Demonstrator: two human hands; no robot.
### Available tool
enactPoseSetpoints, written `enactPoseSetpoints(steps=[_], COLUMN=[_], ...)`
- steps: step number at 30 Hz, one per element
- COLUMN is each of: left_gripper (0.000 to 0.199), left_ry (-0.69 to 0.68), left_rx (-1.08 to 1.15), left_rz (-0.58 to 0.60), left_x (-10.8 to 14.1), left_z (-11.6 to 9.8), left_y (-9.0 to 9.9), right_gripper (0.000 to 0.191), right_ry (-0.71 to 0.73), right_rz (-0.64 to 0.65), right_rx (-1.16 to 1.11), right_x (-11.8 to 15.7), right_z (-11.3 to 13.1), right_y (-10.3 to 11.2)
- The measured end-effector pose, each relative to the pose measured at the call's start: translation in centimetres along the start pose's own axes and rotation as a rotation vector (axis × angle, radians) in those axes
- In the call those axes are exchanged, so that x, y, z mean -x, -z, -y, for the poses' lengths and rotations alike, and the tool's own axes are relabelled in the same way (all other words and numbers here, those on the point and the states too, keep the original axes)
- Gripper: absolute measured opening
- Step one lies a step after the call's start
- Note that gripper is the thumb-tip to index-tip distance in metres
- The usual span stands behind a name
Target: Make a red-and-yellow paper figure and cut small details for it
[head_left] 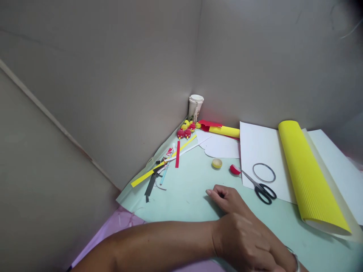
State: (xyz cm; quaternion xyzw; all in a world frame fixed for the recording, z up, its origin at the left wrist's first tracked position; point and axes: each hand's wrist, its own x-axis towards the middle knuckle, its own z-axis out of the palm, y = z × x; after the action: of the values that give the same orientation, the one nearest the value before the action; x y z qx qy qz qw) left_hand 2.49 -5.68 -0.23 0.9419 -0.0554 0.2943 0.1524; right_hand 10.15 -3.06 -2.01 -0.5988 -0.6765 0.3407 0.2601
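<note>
My right hand (228,198) is above the green sheet with its fingers curled into a loose fist and the thumb pointing left; nothing shows in it. Across my right forearm lies my left hand (246,241), its fingers bent and their tips out of sight. Whether they hold anything is hidden. A bangle (296,260) circles my right wrist. Scissors with black handles (265,193) lie just beyond my right hand. Near them are a small red half-ball piece (235,169) and a yellow one (217,163), hollow side up.
A yellow corrugated roll (309,173) rests over white sheets (255,143) at right, beside a grey ring (264,172). Paper strips (150,175) lie at left. Several red and yellow small figures (187,130) stand by a lidded cup (195,107). Grey walls (141,75) meet behind.
</note>
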Motion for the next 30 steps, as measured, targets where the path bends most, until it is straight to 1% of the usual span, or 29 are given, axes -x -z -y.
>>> enactPoseSetpoints(steps=[2, 4, 6, 7, 9, 10, 11, 12, 13, 15, 17, 19, 21, 23, 25, 27, 30], left_gripper=[0.047, 0.044, 0.04, 0.038, 0.037, 0.036, 0.035, 0.034, 0.033, 0.032, 0.031, 0.03, 0.029, 0.028, 0.031, 0.035, 0.037], left_ry=[-0.023, -0.053, -0.051, -0.034, 0.015, 0.042, 0.067, 0.089, 0.111, 0.14, 0.153, 0.167, 0.194, 0.214, 0.218, 0.222, 0.247], left_rx=[-0.006, -0.014, -0.025, -0.031, -0.048, -0.058, -0.067, -0.076, -0.085, -0.099, -0.107, -0.099, -0.078, -0.056, -0.043, -0.023, 0.031], left_rz=[0.016, 0.019, -0.001, -0.016, -0.036, -0.038, -0.031, -0.021, -0.013, -0.011, -0.019, 0.0, 0.05, 0.105, 0.159, 0.23, 0.322], left_x=[0.2, 0.4, 0.6, 0.7, 0.7, 0.8, 0.8, 0.8, 0.8, 0.9, 1.1, 1.3, 1.3, 1.3, 1.2, 1.1, 0.8], left_z=[0.1, 0.2, 0.3, 0.4, 0.4, 0.4, 0.4, 0.3, 0.3, 0.2, 0.1, 0.1, 0.0, 0.0, 0.1, 0.3, 0.5], left_y=[-0.2, -0.5, -0.8, -0.9, -1.2, -1.3, -1.4, -1.5, -1.6, -1.8, -2.0, -2.1, -2.0, -1.7, -1.3, -0.9, -0.4], right_gripper=[0.044, 0.039, 0.034, 0.034, 0.032, 0.031, 0.031, 0.031, 0.032, 0.03, 0.024, 0.025, 0.031, 0.035, 0.036, 0.036, 0.036], right_ry=[0.002, 0.014, 0.054, 0.093, 0.172, 0.174, 0.17, 0.151, 0.104, 0.058, 0.011, -0.045, -0.08, -0.088, -0.077, -0.054, 0.013], right_rz=[0.003, 0.002, -0.034, -0.071, -0.183, -0.224, -0.231, -0.199, -0.129, -0.032, 0.099, 0.217, 0.287, 0.323, 0.332, 0.322, 0.287], right_rx=[-0.012, -0.028, 0.001, 0.06, 0.25, 0.364, 0.501, 0.677, 0.86, 0.952, 1.014, 1.076, 1.134, 1.183, 1.225, 1.255, 1.262], right_x=[0.2, 0.4, 0.1, -0.3, -1.9, -3.0, -4.4, -5.9, -7.4, -10.6, -13.3, -15.3, -16.6, -17.3, -17.7, -17.9, -18.2], right_z=[0.1, 0.5, 1.4, 2.0, 3.6, 4.5, 5.5, 6.4, 7.3, 8.6, 9.1, 9.2, 9.0, 8.9, 8.8, 8.8, 8.7], right_y=[0.2, 1.1, 3.0, 4.2, 6.8, 7.9, 8.8, 9.5, 9.8, 9.6, 8.6, 7.1, 5.8, 4.7, 4.2, 4.1, 4.8])
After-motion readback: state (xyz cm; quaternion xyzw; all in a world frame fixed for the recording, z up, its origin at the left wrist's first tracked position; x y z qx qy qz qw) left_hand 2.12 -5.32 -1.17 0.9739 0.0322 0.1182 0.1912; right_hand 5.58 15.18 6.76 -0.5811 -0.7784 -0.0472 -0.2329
